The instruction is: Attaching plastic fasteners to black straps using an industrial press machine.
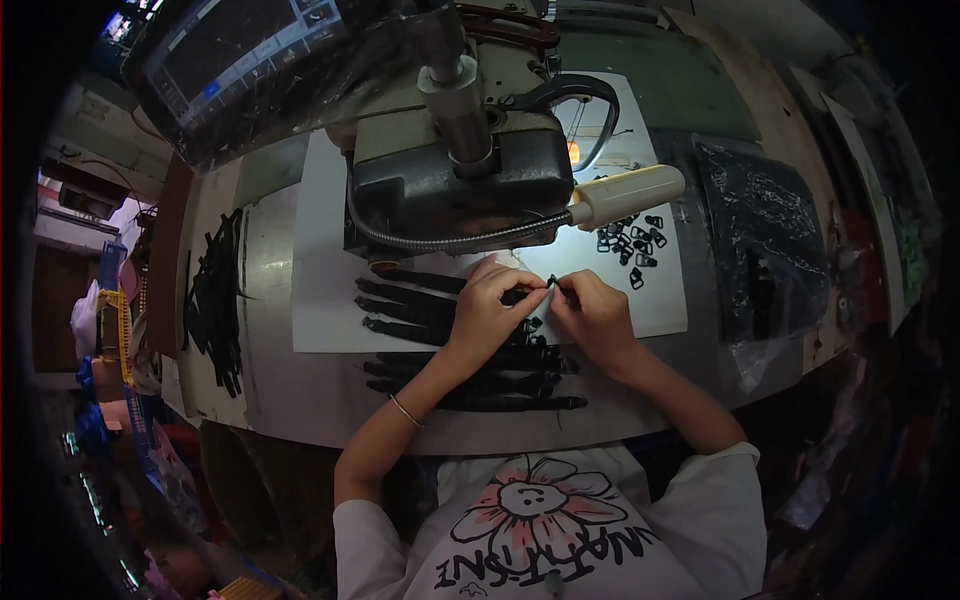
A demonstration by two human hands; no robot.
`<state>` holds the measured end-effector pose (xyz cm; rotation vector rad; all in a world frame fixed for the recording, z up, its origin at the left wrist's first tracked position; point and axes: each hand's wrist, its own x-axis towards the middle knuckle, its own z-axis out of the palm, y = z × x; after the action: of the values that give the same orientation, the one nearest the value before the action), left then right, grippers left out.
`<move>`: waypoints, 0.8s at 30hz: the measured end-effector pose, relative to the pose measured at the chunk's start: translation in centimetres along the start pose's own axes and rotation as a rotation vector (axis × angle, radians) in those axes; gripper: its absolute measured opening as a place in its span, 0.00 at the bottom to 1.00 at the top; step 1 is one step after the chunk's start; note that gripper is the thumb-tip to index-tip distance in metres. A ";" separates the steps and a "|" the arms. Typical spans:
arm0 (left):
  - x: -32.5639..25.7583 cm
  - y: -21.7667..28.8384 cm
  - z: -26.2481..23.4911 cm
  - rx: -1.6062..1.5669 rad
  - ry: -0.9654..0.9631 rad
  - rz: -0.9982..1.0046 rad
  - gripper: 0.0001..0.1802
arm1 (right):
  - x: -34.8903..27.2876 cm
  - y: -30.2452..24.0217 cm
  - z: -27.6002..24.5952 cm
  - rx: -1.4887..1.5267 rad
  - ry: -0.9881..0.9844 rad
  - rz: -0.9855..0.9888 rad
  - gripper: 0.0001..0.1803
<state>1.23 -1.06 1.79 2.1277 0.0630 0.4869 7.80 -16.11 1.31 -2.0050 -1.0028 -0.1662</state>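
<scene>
Under the sewing machine head (460, 175), my two hands meet over the white work sheet (325, 315). My left hand (492, 308) is closed in a pinch, and a black strap (514, 297) shows beneath its fingers. The fingertips of my right hand (598, 315) are closed on a small black piece (552, 282) that looks like a buckle, touching the left fingertips. Its exact shape is partly hidden by the fingers. Several black straps (415, 304) lie side by side under and beside my left hand, with small dark fittings at their right ends.
Loose black buckles (632, 240) are scattered on the sheet to the right, below a cream lamp (630, 195). A pile of black strips (213, 300) lies at the left. A plastic-wrapped black bundle (760, 235) rests at the right. A screen (240, 65) overhangs the far left.
</scene>
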 end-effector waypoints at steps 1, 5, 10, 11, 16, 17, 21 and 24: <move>-0.1 -0.2 0.0 0.000 0.000 0.000 0.05 | 0.0 0.0 0.0 0.000 0.000 0.000 0.06; -0.4 -0.5 0.1 0.057 0.023 0.022 0.04 | 0.1 -0.1 0.3 -0.018 0.007 -0.071 0.07; -0.2 -0.3 0.1 0.074 0.033 0.046 0.04 | 0.4 0.3 0.3 -0.054 0.002 -0.159 0.08; -0.3 -0.3 0.2 0.096 0.041 0.049 0.04 | 0.3 0.5 0.4 -0.058 -0.001 -0.177 0.08; -0.2 -0.7 0.3 0.089 0.084 -0.033 0.04 | 0.4 0.4 0.5 -0.088 0.001 -0.214 0.08; -0.2 -0.7 0.2 0.069 0.077 -0.031 0.04 | 0.4 0.3 0.5 -0.076 0.010 -0.210 0.08; -0.2 -0.8 0.4 0.068 0.080 0.065 0.03 | 0.0 0.3 0.8 -0.069 0.016 -0.186 0.08; -0.5 -0.3 0.3 0.138 0.063 0.138 0.03 | 0.2 0.1 0.5 -0.054 0.023 -0.129 0.07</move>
<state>0.90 -1.25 1.23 2.2614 -0.0151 0.6473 7.88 -15.62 0.99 -1.9829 -1.1241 -0.2874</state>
